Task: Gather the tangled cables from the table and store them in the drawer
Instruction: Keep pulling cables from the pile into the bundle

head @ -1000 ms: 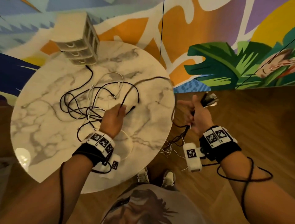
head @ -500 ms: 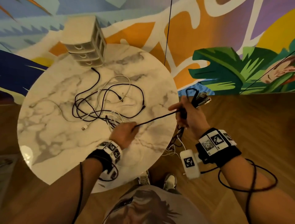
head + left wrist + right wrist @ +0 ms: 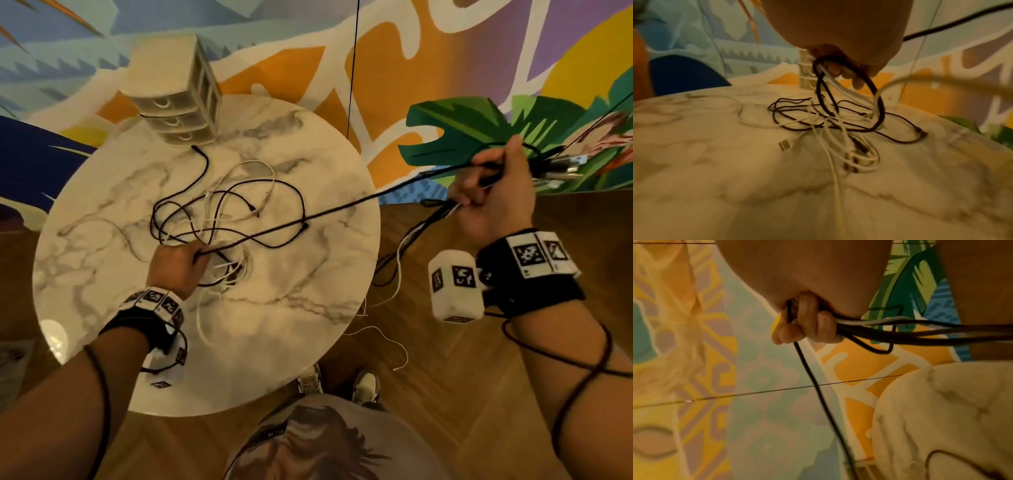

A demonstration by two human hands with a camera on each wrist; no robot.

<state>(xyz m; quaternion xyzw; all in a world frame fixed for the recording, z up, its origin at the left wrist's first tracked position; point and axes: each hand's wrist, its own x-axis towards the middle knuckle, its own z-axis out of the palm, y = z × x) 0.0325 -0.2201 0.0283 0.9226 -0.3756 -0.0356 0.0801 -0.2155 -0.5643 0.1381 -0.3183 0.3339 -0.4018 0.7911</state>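
A tangle of black and white cables (image 3: 219, 212) lies on the round marble table (image 3: 308, 291). My left hand (image 3: 178, 263) rests over the tangle's near side, its fingers curled round black and white cable loops (image 3: 838, 78). My right hand (image 3: 489, 192) is raised off the table's right edge and grips a bundle of cables (image 3: 900, 331), with plug ends (image 3: 561, 164) sticking out past the fingers. One black cable (image 3: 342, 205) runs taut between the two hands. The small beige drawer unit (image 3: 174, 99) stands at the table's far left edge, its drawers closed.
Loose cable ends (image 3: 394, 274) hang from my right hand down to the wooden floor (image 3: 445, 394), beside the table. A painted mural wall (image 3: 445, 68) stands just behind the table. My shoes (image 3: 339, 383) are near the table's front edge.
My right hand has swung up and out to the right, pulling the black cable taut. My left hand stayed on the tangle, sliding slightly left with the cables bunched under it.
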